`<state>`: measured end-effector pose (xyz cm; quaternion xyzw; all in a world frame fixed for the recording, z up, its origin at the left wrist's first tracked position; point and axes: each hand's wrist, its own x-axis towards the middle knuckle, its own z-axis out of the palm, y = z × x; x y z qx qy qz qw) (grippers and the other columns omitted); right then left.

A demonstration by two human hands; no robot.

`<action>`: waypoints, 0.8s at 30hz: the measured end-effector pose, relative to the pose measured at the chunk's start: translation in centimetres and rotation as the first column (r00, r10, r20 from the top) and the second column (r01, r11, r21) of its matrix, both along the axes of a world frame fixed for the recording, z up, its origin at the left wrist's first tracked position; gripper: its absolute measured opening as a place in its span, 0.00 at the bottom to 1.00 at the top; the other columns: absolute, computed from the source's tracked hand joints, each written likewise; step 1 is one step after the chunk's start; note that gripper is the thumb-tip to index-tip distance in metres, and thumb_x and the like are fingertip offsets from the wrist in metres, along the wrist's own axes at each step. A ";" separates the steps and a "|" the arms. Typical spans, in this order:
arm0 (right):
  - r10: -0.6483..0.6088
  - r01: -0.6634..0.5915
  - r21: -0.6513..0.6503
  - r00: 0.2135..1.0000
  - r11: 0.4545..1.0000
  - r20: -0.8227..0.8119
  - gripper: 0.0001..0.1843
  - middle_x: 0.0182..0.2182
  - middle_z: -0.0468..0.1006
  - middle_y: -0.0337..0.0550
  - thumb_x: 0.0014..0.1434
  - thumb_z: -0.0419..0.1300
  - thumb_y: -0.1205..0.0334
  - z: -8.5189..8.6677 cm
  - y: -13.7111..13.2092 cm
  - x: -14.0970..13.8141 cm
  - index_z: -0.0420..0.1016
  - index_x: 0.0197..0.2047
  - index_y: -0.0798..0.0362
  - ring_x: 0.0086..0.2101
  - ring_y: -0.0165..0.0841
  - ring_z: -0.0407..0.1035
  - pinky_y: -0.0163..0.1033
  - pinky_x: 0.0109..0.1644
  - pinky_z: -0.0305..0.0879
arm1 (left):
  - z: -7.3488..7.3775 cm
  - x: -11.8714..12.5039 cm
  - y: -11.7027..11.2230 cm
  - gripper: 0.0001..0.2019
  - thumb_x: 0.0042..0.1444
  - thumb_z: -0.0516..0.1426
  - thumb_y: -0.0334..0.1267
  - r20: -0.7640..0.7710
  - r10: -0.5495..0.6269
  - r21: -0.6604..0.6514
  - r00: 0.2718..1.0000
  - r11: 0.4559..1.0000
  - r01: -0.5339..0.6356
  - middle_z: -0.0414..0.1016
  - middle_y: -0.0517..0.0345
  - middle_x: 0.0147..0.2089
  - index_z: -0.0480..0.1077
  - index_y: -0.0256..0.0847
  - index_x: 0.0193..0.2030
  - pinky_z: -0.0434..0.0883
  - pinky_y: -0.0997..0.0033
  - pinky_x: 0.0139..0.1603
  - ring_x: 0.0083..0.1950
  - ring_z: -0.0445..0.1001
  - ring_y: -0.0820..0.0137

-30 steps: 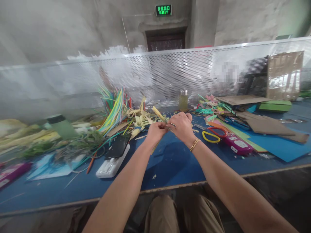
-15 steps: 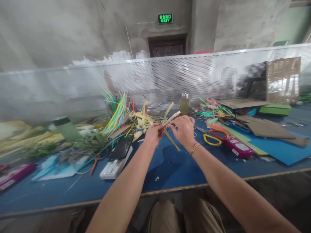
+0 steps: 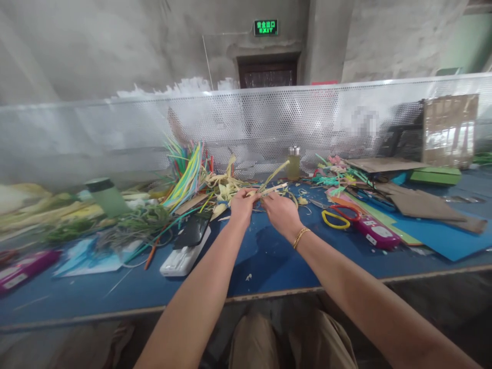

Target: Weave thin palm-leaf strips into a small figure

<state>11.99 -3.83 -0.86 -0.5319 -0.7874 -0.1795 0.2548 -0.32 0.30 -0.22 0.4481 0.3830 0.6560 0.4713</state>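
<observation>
Taking twelve o'clock as straight away from the person across the blue table (image 3: 265, 271), the left hand (image 3: 243, 205) is gripping a few pale strips (image 3: 273, 175) between thumb and fingers, its fingertips pointing toward one o'clock. The right hand (image 3: 281, 210) is sitting just beside it at three o'clock, fingers curled closed; it seems to be pinching the same strips near their base, though its own knuckles are hiding the contact. From the fingertips, the longest strip is running its long axis up toward one o'clock, while a shorter one is lying flatter, toward two. Their free ends are standing out above the right hand, making it the nearer of the two. A loose heap of pale leaves (image 3: 223, 193) is lying at the left hand's ten o'clock, and the scissors (image 3: 336, 227) are resting at the right hand's three o'clock.
</observation>
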 end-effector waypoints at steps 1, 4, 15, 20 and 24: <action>-0.012 0.011 0.022 1.000 1.000 0.005 0.13 0.41 0.76 0.49 0.67 0.47 0.61 0.2 -0.1 0.1 0.72 0.47 0.51 0.36 0.35 0.70 0.38 0.36 0.58 | 0.1 -0.2 0.0 0.13 0.32 0.67 0.32 -0.034 -0.005 -0.002 0.999 1.000 0.005 0.71 0.64 0.22 0.73 0.36 0.28 0.62 0.75 0.26 0.24 0.68 0.76; 0.006 -0.003 0.102 1.000 0.995 -0.031 0.13 0.40 0.75 0.46 0.67 0.50 0.57 0.6 -0.4 0.7 0.74 0.46 0.48 0.37 0.35 0.68 0.38 0.37 0.56 | 0.3 -0.6 -0.2 0.11 0.32 0.67 0.33 -0.104 -0.067 -0.045 0.992 0.997 0.062 0.72 0.61 0.21 0.74 0.35 0.26 0.60 0.76 0.23 0.23 0.68 0.75; 0.062 -0.031 0.210 0.988 0.977 -0.143 0.15 0.31 0.77 0.42 0.65 0.51 0.57 0.9 -0.2 2.0 0.73 0.31 0.51 0.39 0.36 0.64 0.43 0.47 0.46 | 0.2 -1.2 0.0 0.13 0.32 0.70 0.36 -0.170 -0.213 -0.077 0.962 0.976 0.203 0.77 0.54 0.27 0.76 0.36 0.28 0.66 0.73 0.30 0.30 0.74 0.70; 0.068 -0.038 0.200 0.987 0.979 -0.147 0.14 0.33 0.78 0.43 0.65 0.51 0.56 1.0 -0.1 2.2 0.75 0.33 0.50 0.40 0.37 0.64 0.42 0.46 0.46 | 0.2 -1.4 0.0 0.10 0.34 0.69 0.36 -0.233 -0.232 -0.076 0.944 0.972 0.220 0.76 0.55 0.26 0.75 0.36 0.25 0.67 0.73 0.32 0.29 0.73 0.71; 0.033 0.001 0.169 0.980 0.986 -0.196 0.14 0.30 0.77 0.45 0.64 0.52 0.56 0.6 -0.1 1.8 0.76 0.33 0.50 0.36 0.37 0.65 0.42 0.45 0.48 | 0.3 -1.2 -0.3 0.09 0.35 0.67 0.35 -0.224 -0.228 -0.058 0.948 0.974 0.221 0.77 0.56 0.27 0.76 0.37 0.27 0.68 0.72 0.34 0.30 0.73 0.71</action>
